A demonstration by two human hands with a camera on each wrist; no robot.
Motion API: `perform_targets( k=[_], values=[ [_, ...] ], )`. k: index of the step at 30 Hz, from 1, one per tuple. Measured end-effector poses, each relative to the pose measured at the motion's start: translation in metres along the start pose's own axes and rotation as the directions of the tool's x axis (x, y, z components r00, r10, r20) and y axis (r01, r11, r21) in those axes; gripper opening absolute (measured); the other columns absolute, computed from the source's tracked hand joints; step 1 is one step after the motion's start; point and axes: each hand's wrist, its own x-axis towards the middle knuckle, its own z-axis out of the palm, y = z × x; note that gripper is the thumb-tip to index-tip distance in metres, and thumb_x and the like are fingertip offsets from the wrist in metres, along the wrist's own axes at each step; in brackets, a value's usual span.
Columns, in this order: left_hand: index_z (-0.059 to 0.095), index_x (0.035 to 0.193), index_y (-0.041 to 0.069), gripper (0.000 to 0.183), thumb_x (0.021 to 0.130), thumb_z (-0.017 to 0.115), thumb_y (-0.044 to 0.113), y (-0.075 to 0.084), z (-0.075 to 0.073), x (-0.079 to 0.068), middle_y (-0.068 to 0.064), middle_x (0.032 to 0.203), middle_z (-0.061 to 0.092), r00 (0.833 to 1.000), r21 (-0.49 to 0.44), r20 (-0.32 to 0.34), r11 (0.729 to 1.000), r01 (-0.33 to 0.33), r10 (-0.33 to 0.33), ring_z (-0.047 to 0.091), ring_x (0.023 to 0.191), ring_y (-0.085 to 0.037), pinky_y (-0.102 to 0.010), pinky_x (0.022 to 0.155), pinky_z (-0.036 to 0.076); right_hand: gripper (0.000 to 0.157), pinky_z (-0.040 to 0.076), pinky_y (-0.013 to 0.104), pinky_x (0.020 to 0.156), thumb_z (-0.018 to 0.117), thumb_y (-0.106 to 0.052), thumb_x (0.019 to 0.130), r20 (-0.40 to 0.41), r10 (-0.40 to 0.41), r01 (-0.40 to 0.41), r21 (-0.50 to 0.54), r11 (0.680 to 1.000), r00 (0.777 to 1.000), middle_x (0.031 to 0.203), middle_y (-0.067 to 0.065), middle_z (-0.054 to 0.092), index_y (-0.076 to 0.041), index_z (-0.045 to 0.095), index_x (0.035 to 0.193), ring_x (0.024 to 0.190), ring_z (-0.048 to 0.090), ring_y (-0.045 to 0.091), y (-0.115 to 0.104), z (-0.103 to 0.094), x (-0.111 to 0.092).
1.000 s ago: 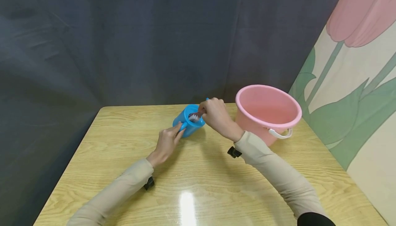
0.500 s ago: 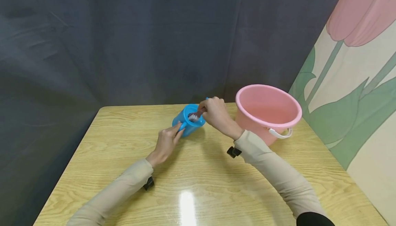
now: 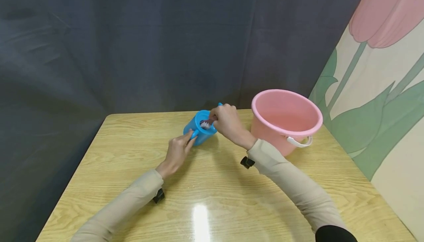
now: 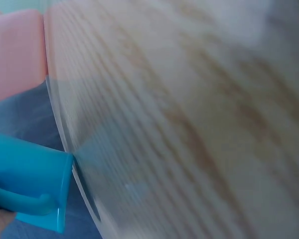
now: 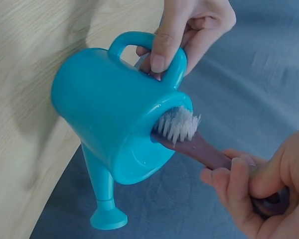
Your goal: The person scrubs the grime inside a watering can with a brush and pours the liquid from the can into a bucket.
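A blue watering can (image 5: 99, 104) leans tilted over the table, its open top turned toward my right hand. My left hand (image 5: 194, 30) grips its loop handle (image 5: 134, 40), thumb over the top; in the head view the left hand (image 3: 177, 151) reaches it from the near left. In my right hand (image 5: 274, 184) is the dark reddish-brown handle of a scrub brush (image 5: 202, 149). The brush's white bristles (image 5: 179, 124) sit at the can's mouth, partly inside the rim. The spout (image 5: 102, 189) points away from the left hand. In the left wrist view only part of the can (image 4: 30, 164) shows.
A pink bucket (image 3: 258, 127) with a white handle (image 3: 299, 143) stands close to the right forearm, at the right of the wooden table (image 3: 132, 131). A dark curtain (image 3: 165, 43) hangs behind the table's back edge. A wall with a painted tulip (image 3: 351, 124) borders the right side.
My right hand and the brush have shifted slightly left over the can's mouth. The can has moved a little left too, and the left hand keeps its grip on the handle.
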Motion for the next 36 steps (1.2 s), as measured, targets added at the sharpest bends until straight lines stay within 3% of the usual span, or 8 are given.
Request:
perform_targets(
  k=[7, 17, 22, 31, 34, 36],
  values=[
    [0.066, 0.118, -0.010, 0.029, 0.090, 0.068, -0.003, -0.002, 0.000, -0.001, -0.028, 0.105, 0.069, 1.000, 0.012, 0.010, 1.000, 0.009, -0.009, 0.071, 0.089, -0.035, -0.040, 0.076, 0.059, 0.027, 0.052, 0.038, 0.064, 0.055, 0.013, 0.079, 0.036, 0.025, -0.025, 0.000, 1.000, 0.999, 0.072, 0.004, 0.070, -0.003, 0.077, 0.078, 0.060, 0.055, 0.017, -0.002, 0.001, 0.007],
    [0.066, 0.119, -0.010, 0.031, 0.090, 0.069, -0.002, -0.002, -0.002, 0.000, -0.028, 0.108, 0.068, 1.000, 0.004, 0.013, 1.000, 0.026, -0.026, 0.070, 0.094, -0.036, -0.040, 0.077, 0.059, 0.030, 0.053, 0.036, 0.065, 0.054, 0.016, 0.078, 0.023, 0.001, 0.000, -0.021, 1.000, 1.000, 0.068, 0.004, 0.066, -0.003, 0.077, 0.078, 0.059, 0.047, 0.014, -0.002, 0.009, 0.008],
    [0.065, 0.120, -0.010, 0.031, 0.090, 0.069, -0.001, -0.001, -0.001, -0.001, -0.028, 0.109, 0.067, 1.000, 0.004, 0.015, 1.000, 0.023, -0.023, 0.070, 0.094, -0.036, -0.041, 0.077, 0.059, 0.029, 0.056, 0.039, 0.071, 0.055, 0.016, 0.077, 0.009, -0.008, 0.008, -0.021, 1.000, 1.000, 0.072, 0.006, 0.071, -0.002, 0.078, 0.081, 0.060, 0.052, 0.013, 0.000, 0.012, 0.007],
    [0.064, 0.121, -0.010, 0.032, 0.090, 0.069, -0.002, -0.002, -0.001, -0.001, -0.029, 0.109, 0.067, 0.999, 0.008, 0.018, 1.000, 0.029, -0.029, 0.070, 0.092, -0.035, -0.040, 0.076, 0.059, 0.028, 0.047, 0.031, 0.055, 0.055, 0.016, 0.078, -0.001, -0.014, 0.014, 0.001, 1.000, 1.000, 0.068, 0.006, 0.068, -0.002, 0.077, 0.079, 0.055, 0.045, 0.012, 0.001, 0.014, 0.008],
    [0.065, 0.121, -0.010, 0.031, 0.091, 0.069, -0.002, -0.002, -0.002, 0.000, -0.028, 0.108, 0.067, 0.999, 0.007, 0.018, 1.000, 0.030, -0.030, 0.070, 0.092, -0.035, -0.040, 0.076, 0.059, 0.028, 0.055, 0.036, 0.075, 0.055, 0.016, 0.078, 0.010, -0.008, 0.008, 0.001, 1.000, 1.000, 0.065, 0.005, 0.065, -0.002, 0.076, 0.077, 0.055, 0.042, 0.011, 0.001, 0.015, 0.009],
    [0.065, 0.121, -0.010, 0.031, 0.091, 0.068, -0.001, -0.002, -0.002, 0.000, -0.028, 0.108, 0.068, 0.999, 0.007, 0.014, 1.000, 0.030, -0.030, 0.070, 0.092, -0.035, -0.041, 0.076, 0.059, 0.028, 0.053, 0.043, 0.091, 0.054, 0.016, 0.079, 0.019, -0.010, 0.010, -0.003, 1.000, 1.000, 0.063, 0.004, 0.063, -0.002, 0.076, 0.077, 0.054, 0.042, 0.011, 0.000, 0.016, 0.010]
  ],
)
